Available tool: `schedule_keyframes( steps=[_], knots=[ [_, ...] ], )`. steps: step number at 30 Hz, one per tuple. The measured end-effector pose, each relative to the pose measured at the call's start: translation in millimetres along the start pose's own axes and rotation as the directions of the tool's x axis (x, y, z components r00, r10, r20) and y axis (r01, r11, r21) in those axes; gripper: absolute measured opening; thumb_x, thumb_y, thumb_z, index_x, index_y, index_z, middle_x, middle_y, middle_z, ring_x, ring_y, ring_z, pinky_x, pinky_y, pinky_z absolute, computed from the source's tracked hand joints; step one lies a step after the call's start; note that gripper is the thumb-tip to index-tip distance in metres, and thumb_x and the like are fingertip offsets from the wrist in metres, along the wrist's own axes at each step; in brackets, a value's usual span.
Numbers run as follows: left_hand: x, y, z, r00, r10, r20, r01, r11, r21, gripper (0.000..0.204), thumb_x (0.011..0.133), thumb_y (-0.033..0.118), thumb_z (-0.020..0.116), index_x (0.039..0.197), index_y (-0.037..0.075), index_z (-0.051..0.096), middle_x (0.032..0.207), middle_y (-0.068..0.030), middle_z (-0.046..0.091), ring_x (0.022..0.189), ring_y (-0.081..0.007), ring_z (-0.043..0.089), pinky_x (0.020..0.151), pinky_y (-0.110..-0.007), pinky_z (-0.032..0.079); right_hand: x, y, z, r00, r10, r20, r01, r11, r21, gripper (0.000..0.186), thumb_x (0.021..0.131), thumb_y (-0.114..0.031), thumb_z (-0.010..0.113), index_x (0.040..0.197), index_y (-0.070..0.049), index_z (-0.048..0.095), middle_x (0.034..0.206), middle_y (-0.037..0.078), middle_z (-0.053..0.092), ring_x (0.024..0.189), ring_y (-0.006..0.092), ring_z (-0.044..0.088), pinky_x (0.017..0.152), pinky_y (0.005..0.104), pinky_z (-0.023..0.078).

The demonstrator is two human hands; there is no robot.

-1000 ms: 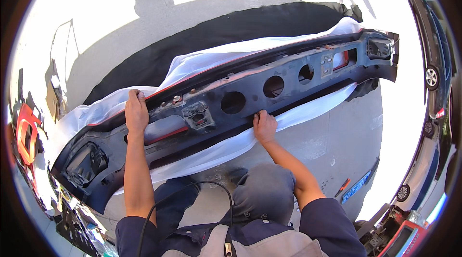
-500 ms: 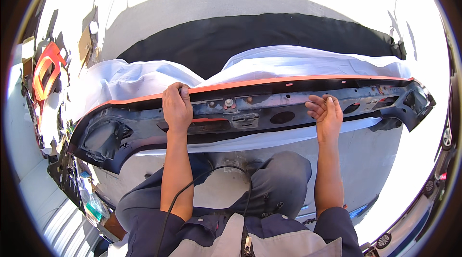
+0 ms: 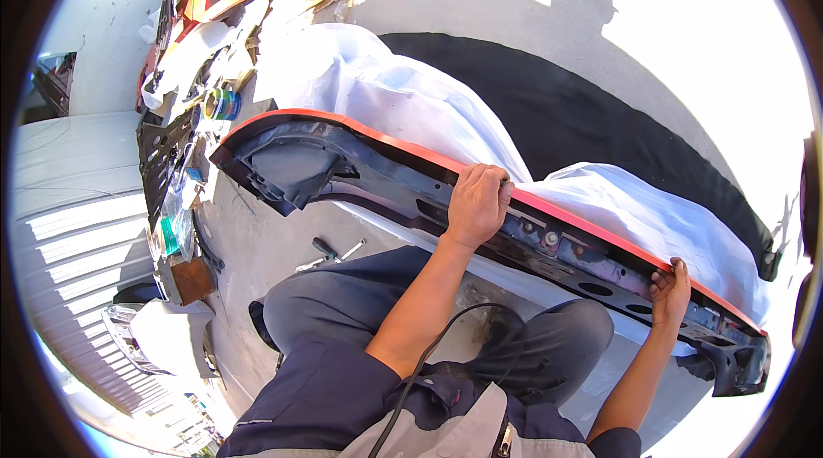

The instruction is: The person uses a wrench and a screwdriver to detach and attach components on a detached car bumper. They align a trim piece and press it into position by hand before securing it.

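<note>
Two hands on the red edge of a long dark bumper (image 3: 531,257), which slants across in front of the person's knees (image 3: 557,334).

At far left, clutter with an orange panel (image 3: 202,2) and a brown box (image 3: 190,280) borders the floor (image 3: 249,239); a strip of grey concrete separates the box from the left knee, with a screwdriver (image 3: 324,247) lying just beside that knee. The bumper's left end curves close to the clutter. The left hand (image 3: 476,205) has its fingers curled over the red edge, holding it left of the middle. Beyond that edge, a rumpled white sheet (image 3: 411,107) fills the near side, with a black cloth (image 3: 583,124) past it. The right hand (image 3: 670,293) holds the same edge in a narrow grip, its fingertips partly hidden. The bumper's right end stands well apart from the right knee.
</note>
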State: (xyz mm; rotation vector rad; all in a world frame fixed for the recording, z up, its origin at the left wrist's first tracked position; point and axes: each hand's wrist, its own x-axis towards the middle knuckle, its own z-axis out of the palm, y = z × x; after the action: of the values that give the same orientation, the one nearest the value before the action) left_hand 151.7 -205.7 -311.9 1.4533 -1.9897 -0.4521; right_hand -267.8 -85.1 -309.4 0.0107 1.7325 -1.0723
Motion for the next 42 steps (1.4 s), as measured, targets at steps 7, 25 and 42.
schedule_keyframes(
  steps=[7, 25, 42],
  knots=[
    [31.4, 8.4, -9.1, 0.967, -0.173, 0.186, 0.163, 0.984, 0.066, 0.014, 0.100, 0.013, 0.060, 0.101, 0.000, 0.055, 0.080, -0.0199, 0.066, 0.078, -0.0409, 0.066, 0.074, -0.049, 0.051, 10.5, 20.8, -10.4, 0.984, -0.144, -0.101, 0.144, 0.990, -0.015, 0.023, 0.106, -0.031, 0.058, 0.112, -0.010, 0.065, 0.083, 0.006, 0.068, 0.064, 0.0175, 0.068, 0.055, 0.0266, 0.051],
    [53.3, -1.7, -7.3, 0.813, -0.149, 0.562, -0.009, 0.963, 0.269, 0.023, 0.105, 0.025, 0.052, 0.099, 0.003, 0.053, 0.054, -0.0131, 0.061, 0.051, -0.0368, 0.064, 0.050, -0.047, 0.049, 8.5, 30.0, -18.9, 0.960, -0.249, -0.127, 0.257, 0.965, 0.058, 0.023, 0.106, -0.027, 0.057, 0.109, -0.007, 0.066, 0.080, 0.009, 0.070, 0.062, 0.0173, 0.068, 0.055, 0.0272, 0.048],
    [122.4, -13.2, 40.8, 0.923, 0.023, 0.384, -0.105, 0.975, 0.194, 0.026, 0.101, 0.028, 0.056, 0.099, 0.002, 0.057, 0.057, -0.0136, 0.062, 0.053, -0.0388, 0.062, 0.054, -0.050, 0.049, 9.9, 0.0, -2.7, 0.929, -0.369, -0.035, 0.371, 0.922, 0.115, 0.023, 0.110, -0.029, 0.050, 0.119, -0.010, 0.061, 0.099, 0.011, 0.073, 0.084, 0.0189, 0.071, 0.072, 0.0285, 0.052]
  ],
)
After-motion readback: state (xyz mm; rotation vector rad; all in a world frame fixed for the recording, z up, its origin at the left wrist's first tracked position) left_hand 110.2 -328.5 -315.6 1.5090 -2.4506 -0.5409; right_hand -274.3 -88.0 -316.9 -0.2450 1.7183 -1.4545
